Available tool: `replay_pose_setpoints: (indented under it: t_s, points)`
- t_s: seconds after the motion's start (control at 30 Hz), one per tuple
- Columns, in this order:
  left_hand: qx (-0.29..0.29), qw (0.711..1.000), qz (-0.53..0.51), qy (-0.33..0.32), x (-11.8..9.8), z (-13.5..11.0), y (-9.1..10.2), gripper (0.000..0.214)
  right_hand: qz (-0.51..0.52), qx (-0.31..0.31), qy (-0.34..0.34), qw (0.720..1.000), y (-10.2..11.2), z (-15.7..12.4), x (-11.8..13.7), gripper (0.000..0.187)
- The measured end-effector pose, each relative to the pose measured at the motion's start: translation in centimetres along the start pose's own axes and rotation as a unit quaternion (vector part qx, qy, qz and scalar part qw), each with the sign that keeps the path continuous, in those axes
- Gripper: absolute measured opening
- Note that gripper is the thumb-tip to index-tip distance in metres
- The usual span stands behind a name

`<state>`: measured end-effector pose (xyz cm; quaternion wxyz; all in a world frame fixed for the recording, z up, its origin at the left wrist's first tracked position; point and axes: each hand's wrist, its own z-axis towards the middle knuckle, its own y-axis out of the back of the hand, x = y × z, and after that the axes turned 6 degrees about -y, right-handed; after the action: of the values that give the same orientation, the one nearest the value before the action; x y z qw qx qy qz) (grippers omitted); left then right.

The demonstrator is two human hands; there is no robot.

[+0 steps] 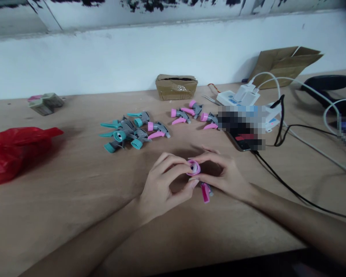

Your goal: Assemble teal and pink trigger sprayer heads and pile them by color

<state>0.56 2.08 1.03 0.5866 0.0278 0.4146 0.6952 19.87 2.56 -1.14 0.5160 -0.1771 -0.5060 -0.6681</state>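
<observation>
A pink and grey trigger sprayer head (pixel 205 193) is between my two hands above the table, its round pink collar facing me. My left hand (pixel 164 184) closes its fingertips and thumb on the left side of the collar. From the other side, my right hand (pixel 229 173) pinches the collar, and the pink trigger hangs down below its fingers. Beyond my hands lies a pile of teal and grey sprayer heads (pixel 127 130), with a pink one (pixel 158 129) at its right edge. Several more pink sprayer heads (pixel 180 115) lie further right.
A red plastic bag (pixel 20 150) lies at the left, with small blocks (pixel 46 103) behind it. A cardboard box (pixel 177 87) stands by the wall. At the right are a phone (pixel 239 138), a power strip (pixel 229 98), cables (pixel 294 196) and an opened carton (pixel 279 65).
</observation>
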Motion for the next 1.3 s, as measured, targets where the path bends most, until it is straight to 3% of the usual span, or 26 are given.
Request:
replay_pose_setpoints:
  t_s: [0.47,0.57,0.7,0.87,1.1,1.3]
  points:
    - [0.030,0.999,0.029,-0.019,0.02,0.05,0.02,0.019,0.001,-0.004,-0.009,1.000,0.11,-0.03,-0.07,0.026]
    - [0.016,1.000,0.014,-0.013,0.02,0.12,-0.06,0.019,0.003,-0.001,-0.011,1.000,0.07,-0.05,0.00,0.026]
    - [-0.012,1.000,0.003,-0.020,-0.11,0.15,0.04,0.013,-0.020,0.022,0.036,0.999,-0.08,-0.18,0.22,0.030]
    - [-0.043,0.999,0.022,-0.006,-0.31,0.15,0.45,0.010,-0.017,-0.003,0.032,0.999,0.13,-0.17,0.28,0.030]
    - [-0.017,0.999,0.026,-0.031,-0.35,0.47,0.29,0.012,-0.026,0.001,0.035,0.999,0.35,-0.04,-0.21,0.031]
    - [-0.005,0.999,0.041,-0.010,-0.18,0.51,-0.03,0.010,-0.046,-0.015,0.037,0.998,0.28,-0.09,-0.37,0.028]
